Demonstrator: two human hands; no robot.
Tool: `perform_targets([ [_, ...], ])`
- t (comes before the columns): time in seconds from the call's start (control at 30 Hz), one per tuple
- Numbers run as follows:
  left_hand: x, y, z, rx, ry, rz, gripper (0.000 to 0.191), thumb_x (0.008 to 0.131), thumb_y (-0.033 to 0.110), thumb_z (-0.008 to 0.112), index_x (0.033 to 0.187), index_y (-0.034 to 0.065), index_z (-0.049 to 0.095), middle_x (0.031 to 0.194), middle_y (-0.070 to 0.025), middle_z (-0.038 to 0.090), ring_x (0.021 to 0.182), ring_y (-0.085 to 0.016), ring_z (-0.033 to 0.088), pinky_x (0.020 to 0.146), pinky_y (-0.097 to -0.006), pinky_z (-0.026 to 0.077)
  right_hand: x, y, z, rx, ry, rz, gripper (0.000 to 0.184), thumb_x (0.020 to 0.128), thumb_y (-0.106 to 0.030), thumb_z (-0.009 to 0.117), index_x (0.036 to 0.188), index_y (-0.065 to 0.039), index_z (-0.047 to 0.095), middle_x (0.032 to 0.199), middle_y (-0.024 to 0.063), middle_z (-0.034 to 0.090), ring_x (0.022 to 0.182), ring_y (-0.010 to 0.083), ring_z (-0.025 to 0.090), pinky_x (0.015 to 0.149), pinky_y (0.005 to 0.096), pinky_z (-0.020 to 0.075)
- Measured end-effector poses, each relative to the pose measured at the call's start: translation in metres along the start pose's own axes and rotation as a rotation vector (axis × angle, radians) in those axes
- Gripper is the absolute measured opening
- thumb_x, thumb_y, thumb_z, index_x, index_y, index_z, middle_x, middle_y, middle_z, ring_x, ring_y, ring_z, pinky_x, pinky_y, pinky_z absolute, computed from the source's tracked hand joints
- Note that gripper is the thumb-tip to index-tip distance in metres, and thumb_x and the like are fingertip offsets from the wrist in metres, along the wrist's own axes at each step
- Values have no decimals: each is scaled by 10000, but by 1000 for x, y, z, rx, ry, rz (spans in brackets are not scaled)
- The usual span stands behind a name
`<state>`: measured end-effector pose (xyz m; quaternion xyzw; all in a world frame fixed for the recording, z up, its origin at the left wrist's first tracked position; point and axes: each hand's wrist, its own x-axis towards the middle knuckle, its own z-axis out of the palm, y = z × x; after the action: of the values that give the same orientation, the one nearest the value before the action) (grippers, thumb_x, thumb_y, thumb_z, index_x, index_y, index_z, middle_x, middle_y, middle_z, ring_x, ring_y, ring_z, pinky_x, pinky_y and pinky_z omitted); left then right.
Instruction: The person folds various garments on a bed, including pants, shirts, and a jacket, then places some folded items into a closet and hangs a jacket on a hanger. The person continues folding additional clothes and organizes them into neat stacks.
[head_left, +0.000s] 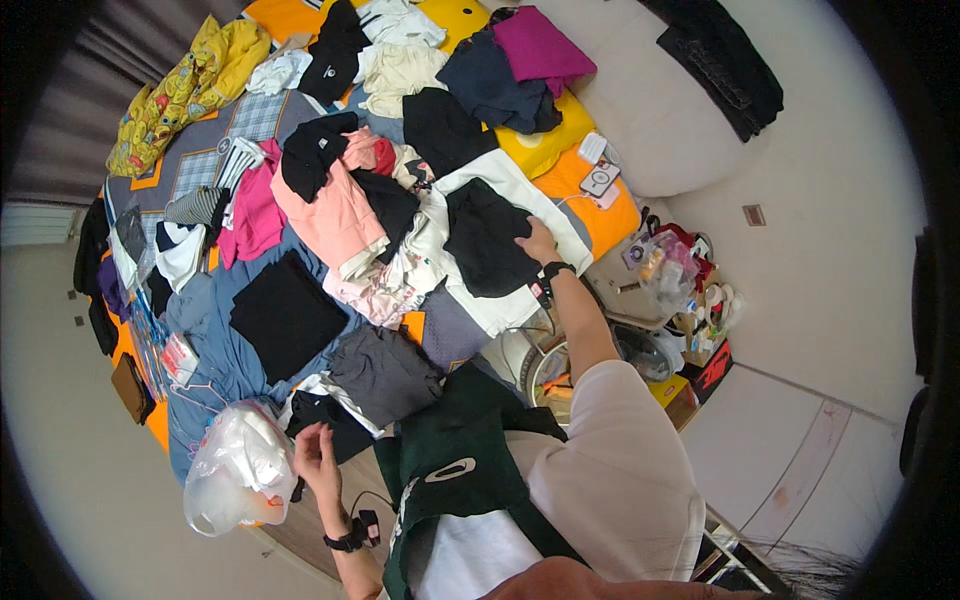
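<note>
My right hand (538, 241) is at the right edge of a folded black garment (487, 236), its thumb over the cloth and its other fingers partly hidden. That garment lies on a spread white garment (491, 319) on the bed. My left hand (318, 459) is raised in the air with bent fingers and holds nothing. Close by are a white plastic bag (240, 469) and a black-and-white pile of clothes (337, 427). A dark grey folded garment (386, 373) and a black folded garment (289, 316) lie farther in on the bed.
Peach clothing (330, 214), a magenta garment (540, 49) and a yellow patterned garment (187, 94) are spread across the bed. White electronic devices (600, 178) rest on the orange bedding (574, 217). Hangers (146, 337) lie at the left. A cluttered shelf (686, 330) and a round bin (551, 375) stand at my right.
</note>
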<state>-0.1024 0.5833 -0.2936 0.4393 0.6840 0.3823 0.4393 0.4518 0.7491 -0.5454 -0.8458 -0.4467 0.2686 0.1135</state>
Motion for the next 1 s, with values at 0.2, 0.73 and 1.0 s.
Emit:
perform_targets([
  [0.2,31,30,74,182,-226,-15,118,926,73,651,1005,-13,632,870,-25,653,797,-79,610,727,-225,488,-7,-25,8,-137,-199,-62,690,698,-246,819,1247,4,485,1042,241,668,984,399,650,851,458,525],
  [0.73,125,-106,295,-683,-277,-979,465,996,379,538,1265,1,524,1215,-84,601,1080,-266,561,978,-419,428,-158,-100,55,478,-513,-619,406,770,-165,708,1154,-67,624,1030,151,678,886,365,649,758,430,526],
  [1.0,90,-86,271,-620,-298,-691,392,1002,186,548,1364,63,460,1255,-56,576,1109,-251,560,955,-397,442,-18,-23,23,233,76,-234,881,671,-98,785,1433,-110,345,1249,210,532,1227,388,458,1035,459,380],
])
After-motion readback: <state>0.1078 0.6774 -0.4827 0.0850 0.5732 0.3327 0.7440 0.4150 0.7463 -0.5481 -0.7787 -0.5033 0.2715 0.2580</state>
